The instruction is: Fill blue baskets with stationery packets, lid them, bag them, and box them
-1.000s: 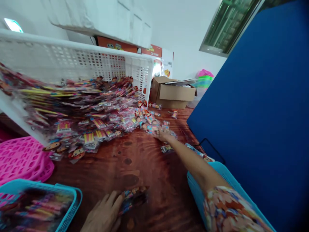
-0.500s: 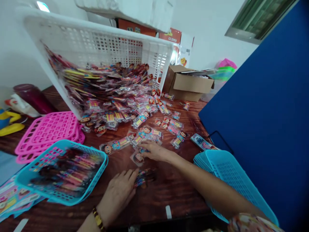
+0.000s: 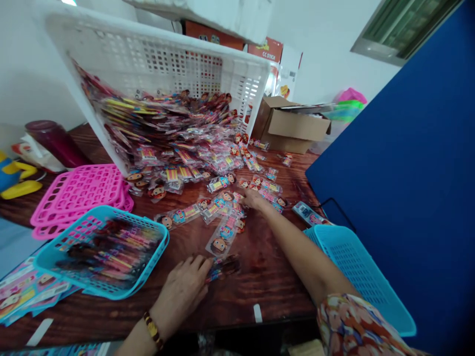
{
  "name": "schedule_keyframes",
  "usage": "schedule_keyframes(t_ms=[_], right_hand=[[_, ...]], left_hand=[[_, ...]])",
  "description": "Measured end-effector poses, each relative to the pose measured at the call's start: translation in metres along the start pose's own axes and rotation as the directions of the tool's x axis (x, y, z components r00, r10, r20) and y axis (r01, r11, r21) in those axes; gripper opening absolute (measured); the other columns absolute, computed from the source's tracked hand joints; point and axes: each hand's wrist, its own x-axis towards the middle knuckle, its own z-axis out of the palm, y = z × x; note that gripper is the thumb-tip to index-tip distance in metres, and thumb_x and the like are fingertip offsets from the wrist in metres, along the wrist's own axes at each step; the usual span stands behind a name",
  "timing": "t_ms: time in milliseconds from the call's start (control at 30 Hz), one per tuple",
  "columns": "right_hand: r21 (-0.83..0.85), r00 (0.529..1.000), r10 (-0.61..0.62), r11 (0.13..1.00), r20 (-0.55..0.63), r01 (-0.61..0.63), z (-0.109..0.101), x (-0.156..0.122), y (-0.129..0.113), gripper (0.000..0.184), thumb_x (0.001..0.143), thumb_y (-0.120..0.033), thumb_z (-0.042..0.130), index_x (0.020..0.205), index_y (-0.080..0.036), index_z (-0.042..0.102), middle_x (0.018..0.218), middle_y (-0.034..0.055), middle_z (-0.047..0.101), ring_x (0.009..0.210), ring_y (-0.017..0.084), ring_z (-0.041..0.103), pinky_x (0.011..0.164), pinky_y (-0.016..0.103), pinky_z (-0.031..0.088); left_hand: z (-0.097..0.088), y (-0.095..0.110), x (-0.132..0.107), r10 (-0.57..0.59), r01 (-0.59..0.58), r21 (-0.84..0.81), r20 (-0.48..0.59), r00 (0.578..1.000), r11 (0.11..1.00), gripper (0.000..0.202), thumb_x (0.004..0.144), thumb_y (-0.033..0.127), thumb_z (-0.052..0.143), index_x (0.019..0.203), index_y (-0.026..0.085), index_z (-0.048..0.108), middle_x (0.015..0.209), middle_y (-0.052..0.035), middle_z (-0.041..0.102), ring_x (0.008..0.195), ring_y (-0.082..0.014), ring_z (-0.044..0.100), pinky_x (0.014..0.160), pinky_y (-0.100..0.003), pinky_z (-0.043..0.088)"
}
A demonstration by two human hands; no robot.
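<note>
On brown tbl (image 3: pixel 274 269), cartoon-headed pkts (image 3: pixel 225 233), see-thru, shiny, pink/blue/yellow

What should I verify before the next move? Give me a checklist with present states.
1. Left hand at the dark packets: ok, fingers against their end; firmness of grip cannot tell.
2. Right hand gripping a loose packet: cannot tell; fingertips are small and blurred.
3. Loose packets lying separately: not ok, several overlap.
4. Left blue basket open side up: ok, with packets inside.
5. Right forearm clear of the right blue basket: cannot tell; they overlap in view.
</note>
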Motion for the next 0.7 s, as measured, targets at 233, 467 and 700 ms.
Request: schedule_keyframes(t_ms=[233,467,700], right_hand=[[0.199,0.958,0.27,0.948,-0.095,-0.248,0.01,-0.028,0.045,0.024,0.072,-0.029,0.071,0.09,-0.013,0.07,0.078,0.005,0.07,0.071,0.017,0.063,0.06,0.022,0.043],[0.401,0.887,0.36,0.887,-0.288,-0.229,0.021,-0.063,0.063,0.012,0.072,-0.027,0.061,0.08,-0.018,0.065,0.071,-0.0004,0.063,0.071,0.016,0.057,0.062,0.023,0.04],[0.601,0.924,0.278,0.796,-0.263,-0.068,-0.012,-0.068,0.061,0.019,0.058,-0.022,0.072,0.072,-0.018,0.06,0.065,-0.0053,0.059,0.07,0.014,0.055,0.065,0.022,0.044]], left_hand=[[0.008,-0.004,-0.001,0.025,-0.025,0.001,-0.059,0.998,1.0,0.045,0.087,0.016,0.048,0.131,0.023,0.049,0.12,-0.007,0.06,0.114,-0.0247,0.054,0.101,-0.042,0.044],[0.01,-0.006,-0.005,0.037,-0.037,0.003,-0.077,0.996,0.999,0.042,0.088,0.018,0.047,0.129,0.024,0.051,0.12,-0.0063,0.061,0.112,-0.025,0.055,0.098,-0.043,0.045],[0.008,-0.006,-0.005,0.029,-0.03,-0.002,-0.072,0.997,1.0,0.041,0.088,0.017,0.047,0.129,0.023,0.051,0.12,-0.0064,0.061,0.112,-0.0237,0.056,0.098,-0.04,0.044]])
